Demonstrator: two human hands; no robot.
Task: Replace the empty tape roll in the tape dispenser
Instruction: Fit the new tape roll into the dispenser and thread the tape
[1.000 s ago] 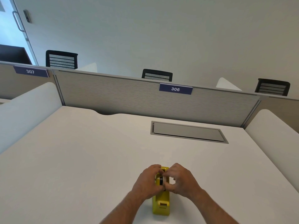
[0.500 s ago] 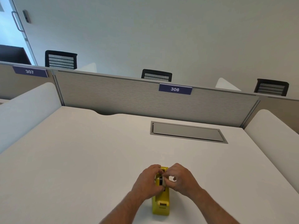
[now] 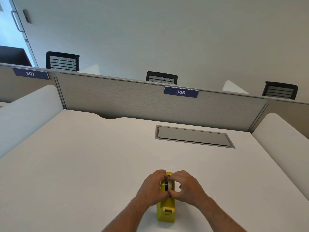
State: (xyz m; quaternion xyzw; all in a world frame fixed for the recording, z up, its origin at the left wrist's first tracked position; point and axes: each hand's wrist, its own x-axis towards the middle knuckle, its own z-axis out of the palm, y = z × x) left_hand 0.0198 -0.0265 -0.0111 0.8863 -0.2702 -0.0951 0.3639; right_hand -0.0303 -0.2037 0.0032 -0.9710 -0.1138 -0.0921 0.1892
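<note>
A yellow tape dispenser (image 3: 166,212) stands on the white desk (image 3: 83,164) near its front edge, cutter end toward me. In its top sits a tape roll (image 3: 170,185), pale with a black hub on its left side. My left hand (image 3: 153,188) wraps the dispenser's left side with fingers on the roll's hub. From the other side, my right hand (image 3: 187,188) pinches the roll between thumb and fingers. The hands hide the dispenser's middle and most of the roll.
A grey flush cable hatch (image 3: 194,137) lies in the desk behind the dispenser. A grey partition (image 3: 133,97) labelled 306 closes the back. White side dividers (image 3: 28,113) flank the desk left and right. Black chair backs (image 3: 62,61) show beyond the partition.
Both hands stay on the dispenser. The right fingers have shifted slightly, so more of the pale roll and black hub shows between the hands.
</note>
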